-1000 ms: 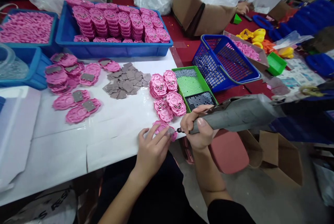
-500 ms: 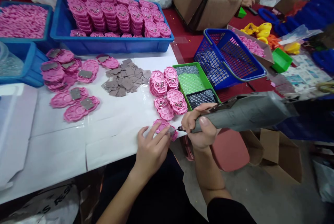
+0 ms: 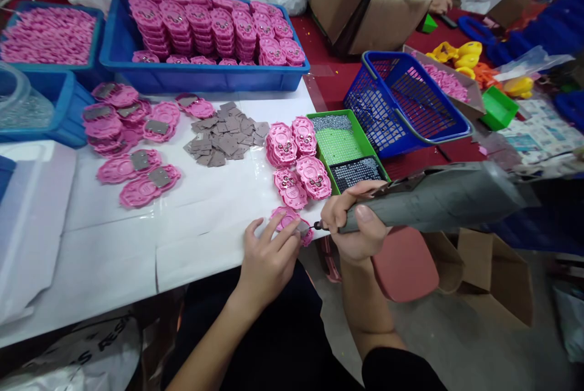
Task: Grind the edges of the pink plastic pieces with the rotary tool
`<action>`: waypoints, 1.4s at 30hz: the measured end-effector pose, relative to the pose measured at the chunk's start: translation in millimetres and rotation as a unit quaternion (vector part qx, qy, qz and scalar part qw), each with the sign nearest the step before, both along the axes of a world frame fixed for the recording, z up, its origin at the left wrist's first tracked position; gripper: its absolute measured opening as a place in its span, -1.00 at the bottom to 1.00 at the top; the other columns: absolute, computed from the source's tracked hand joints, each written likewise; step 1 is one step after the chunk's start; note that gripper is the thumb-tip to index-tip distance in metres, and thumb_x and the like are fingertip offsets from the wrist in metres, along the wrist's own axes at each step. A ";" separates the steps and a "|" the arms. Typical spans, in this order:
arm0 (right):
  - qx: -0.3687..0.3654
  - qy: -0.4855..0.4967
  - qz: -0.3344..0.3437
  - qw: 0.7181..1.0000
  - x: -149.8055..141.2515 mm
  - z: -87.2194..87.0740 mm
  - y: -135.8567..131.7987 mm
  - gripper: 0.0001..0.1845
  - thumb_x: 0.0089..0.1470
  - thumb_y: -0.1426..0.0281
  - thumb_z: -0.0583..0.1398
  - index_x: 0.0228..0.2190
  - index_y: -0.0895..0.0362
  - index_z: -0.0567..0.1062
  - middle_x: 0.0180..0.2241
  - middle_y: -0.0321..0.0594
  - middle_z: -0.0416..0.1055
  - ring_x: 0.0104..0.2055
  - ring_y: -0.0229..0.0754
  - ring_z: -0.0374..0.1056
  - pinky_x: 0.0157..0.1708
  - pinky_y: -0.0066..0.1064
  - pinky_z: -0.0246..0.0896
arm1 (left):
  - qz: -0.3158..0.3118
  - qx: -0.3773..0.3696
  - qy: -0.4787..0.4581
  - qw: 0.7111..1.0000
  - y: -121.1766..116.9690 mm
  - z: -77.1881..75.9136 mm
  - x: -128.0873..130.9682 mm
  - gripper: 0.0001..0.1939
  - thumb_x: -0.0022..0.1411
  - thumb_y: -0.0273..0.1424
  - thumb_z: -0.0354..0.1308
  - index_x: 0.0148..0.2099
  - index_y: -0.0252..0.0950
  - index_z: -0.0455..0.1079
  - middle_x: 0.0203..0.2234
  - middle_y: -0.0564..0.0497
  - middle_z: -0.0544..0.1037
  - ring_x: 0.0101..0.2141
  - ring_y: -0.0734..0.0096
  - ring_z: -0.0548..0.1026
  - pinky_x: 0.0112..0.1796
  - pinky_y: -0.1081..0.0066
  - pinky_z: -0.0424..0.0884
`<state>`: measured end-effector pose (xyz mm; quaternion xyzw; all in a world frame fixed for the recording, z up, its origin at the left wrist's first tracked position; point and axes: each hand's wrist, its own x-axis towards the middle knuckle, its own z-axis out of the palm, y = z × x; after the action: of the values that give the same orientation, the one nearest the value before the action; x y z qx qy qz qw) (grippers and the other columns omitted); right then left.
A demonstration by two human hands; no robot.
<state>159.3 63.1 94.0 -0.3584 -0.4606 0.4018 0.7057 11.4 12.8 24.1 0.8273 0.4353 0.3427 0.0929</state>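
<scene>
My right hand (image 3: 353, 227) is wrapped round a grey electric screwdriver (image 3: 424, 199), held almost level. Its thin dark bit points left and meets the right end of a pink plastic part (image 3: 286, 217) at the table's front edge. A small grey metal plate (image 3: 302, 228) lies on that part, near the bit tip. My left hand (image 3: 269, 260) steadies the part, fingers spread over its near side and plate; the thumb is hidden. Just beyond sit several pink parts (image 3: 303, 166) with shiny round metal pieces, beside a green tray (image 3: 335, 187) of small screws.
Loose grey plates (image 3: 225, 135) are heaped mid-table, with plated pink parts (image 3: 139, 187) to their left. Behind stands a blue bin (image 3: 201, 79) of stacked pink parts. A blue basket (image 3: 396, 135) is right of the tray. Another person's hand (image 3: 441, 2) shows far back.
The view has shifted slightly, so the table things appear a little further right. Both hands keep their places on the pink part and screwdriver.
</scene>
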 end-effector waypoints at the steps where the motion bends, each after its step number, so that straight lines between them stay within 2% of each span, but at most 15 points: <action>1: 0.000 0.000 0.002 1.000 -0.5 0.6 -0.4 -0.86 0.09 0.29 0.21 -0.26 0.00 0.40 -0.71 -0.55 0.20 -0.78 -0.35 0.06 -0.76 -0.47 0.10 | 0.000 0.002 0.000 1.000 0.1 -0.1 -0.1 -0.87 0.39 -0.52 0.15 -0.11 -0.22 0.49 0.02 -0.04 0.65 0.14 0.02 0.53 0.13 -0.02 0.21; 12: -0.022 -0.009 0.011 1.000 -3.5 -0.6 -3.0 -0.82 0.08 0.25 0.22 -0.27 0.02 0.37 -0.71 -0.56 0.20 -0.78 -0.34 0.07 -0.74 -0.46 0.10 | 0.000 0.004 0.000 1.000 -1.0 -3.2 0.3 -0.84 0.39 -0.55 0.13 -0.07 -0.23 0.47 0.05 -0.06 0.64 0.15 0.00 0.52 0.12 -0.02 0.20; 21: 0.013 0.012 0.019 1.000 -4.0 -1.2 -4.0 -0.87 0.11 0.35 0.19 -0.24 0.03 0.42 -0.69 -0.54 0.22 -0.76 -0.35 0.09 -0.73 -0.47 0.10 | 0.003 0.004 -0.003 1.000 -0.6 -1.6 0.6 -0.85 0.39 -0.55 0.14 -0.07 -0.23 0.46 0.06 -0.04 0.63 0.14 0.02 0.52 0.13 -0.01 0.18; 34: 0.010 0.003 0.030 0.999 -5.0 -3.3 -4.5 -0.88 0.14 0.33 0.20 -0.23 0.02 0.39 -0.69 -0.56 0.22 -0.76 -0.35 0.07 -0.71 -0.48 0.12 | 0.006 0.014 -0.001 1.000 -0.4 -2.4 0.2 -0.86 0.40 -0.52 0.15 -0.06 -0.25 0.48 0.04 -0.06 0.64 0.12 0.04 0.54 0.14 0.02 0.19; 38: 0.026 -0.020 0.035 0.999 -6.0 -4.7 -6.4 -0.89 0.18 0.33 0.19 -0.21 -0.02 0.42 -0.68 -0.54 0.21 -0.74 -0.34 0.08 -0.70 -0.46 0.10 | 0.012 0.025 -0.002 1.000 0.4 -1.4 1.2 -0.88 0.40 -0.52 0.15 -0.08 -0.25 0.48 0.02 -0.04 0.66 0.09 0.03 0.56 0.12 0.02 0.19; 42: 0.017 -0.060 0.034 0.997 -3.3 -14.3 -12.2 -0.86 0.19 0.25 0.20 -0.18 -0.08 0.43 -0.65 -0.51 0.21 -0.72 -0.30 0.08 -0.69 -0.39 0.11 | 0.012 0.036 0.002 0.999 1.1 -0.1 2.0 -0.90 0.40 -0.52 0.15 -0.10 -0.26 0.47 0.00 -0.04 0.66 0.08 0.03 0.57 0.11 0.03 0.20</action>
<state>156.0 50.9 79.7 -0.3535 -0.5207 0.3954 0.6690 13.4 14.0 24.0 0.8255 0.4331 0.3572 0.0577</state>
